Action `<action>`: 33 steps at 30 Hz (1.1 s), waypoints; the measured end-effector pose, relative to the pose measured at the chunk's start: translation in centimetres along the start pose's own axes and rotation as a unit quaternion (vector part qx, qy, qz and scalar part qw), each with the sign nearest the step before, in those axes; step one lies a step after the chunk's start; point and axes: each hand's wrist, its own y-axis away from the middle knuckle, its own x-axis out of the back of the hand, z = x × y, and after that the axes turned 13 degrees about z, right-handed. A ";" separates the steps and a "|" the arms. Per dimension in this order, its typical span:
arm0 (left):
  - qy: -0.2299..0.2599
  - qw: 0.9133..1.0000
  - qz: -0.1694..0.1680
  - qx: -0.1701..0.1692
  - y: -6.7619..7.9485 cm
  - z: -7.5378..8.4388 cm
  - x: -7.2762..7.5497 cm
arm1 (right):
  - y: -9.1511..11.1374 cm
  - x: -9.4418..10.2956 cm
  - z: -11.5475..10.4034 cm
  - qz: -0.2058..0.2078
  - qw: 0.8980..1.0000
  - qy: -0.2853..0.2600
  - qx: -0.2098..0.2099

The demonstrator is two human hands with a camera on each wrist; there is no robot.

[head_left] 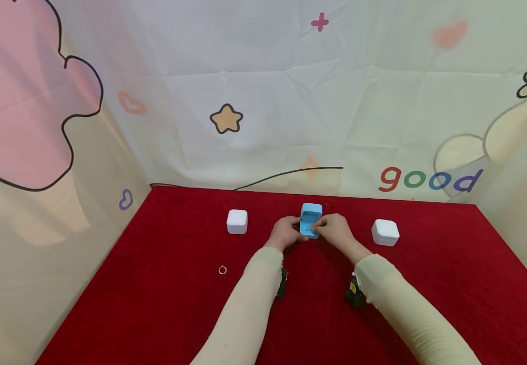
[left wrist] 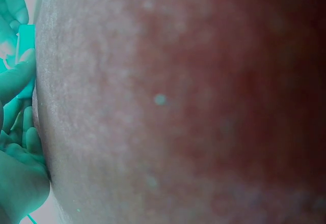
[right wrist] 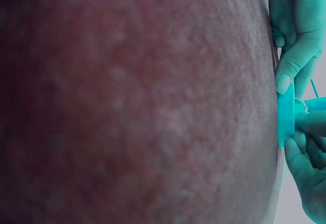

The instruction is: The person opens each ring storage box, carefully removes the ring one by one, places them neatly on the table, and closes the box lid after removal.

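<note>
A small light-blue ring box (head_left: 311,208) stands with its lid raised at the back middle of the red cloth. My left hand (head_left: 285,232) grips it from the left, thumb at its front edge and fingers along its side. My right hand (head_left: 335,229) reaches in from the right, fingertips over the box's inside. Those fingertips pinch a small ring (right wrist: 300,104), partly hidden by them in the right wrist view. Both wrist views show the box at their margins, the left one with the box (left wrist: 26,34) between the hands.
One white box (head_left: 237,222) stands to the left, another white box (head_left: 385,232) to the right. A separate ring (head_left: 222,270) lies on the red cloth (head_left: 163,304), left of the left forearm. Behind the table hangs a printed curtain (head_left: 263,91).
</note>
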 end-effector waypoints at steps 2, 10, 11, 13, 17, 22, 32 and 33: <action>0.001 1.000 0.000 0.001 0.0 0.0 0.0 | 0.0 0.0 0.1 0.001 1.000 -0.002 -0.003; 0.002 1.000 0.000 0.000 0.0 0.0 -0.1 | 0.1 0.1 0.2 0.000 1.000 -0.007 -0.009; 0.003 1.000 0.000 0.000 0.0 0.0 -0.1 | 0.1 0.1 0.2 0.000 1.000 -0.007 -0.010; 0.004 1.000 -0.001 0.001 -0.1 -0.1 -0.1 | 0.1 0.1 0.2 0.000 1.000 -0.007 -0.011; 0.001 1.000 0.002 -0.002 -0.1 -0.1 -0.1 | 0.1 0.1 0.3 0.003 1.000 -0.005 -0.010; -0.005 1.000 0.003 -0.005 -0.2 -0.2 -0.1 | 0.1 0.0 0.3 0.005 1.000 -0.004 -0.014; -0.003 1.000 0.002 -0.008 -0.3 -0.2 -0.1 | 0.1 0.0 0.3 0.010 1.000 -0.008 -0.019; -0.005 1.000 0.002 -0.009 -0.3 -0.2 -0.1 | 0.1 0.0 0.3 0.010 1.000 -0.008 -0.019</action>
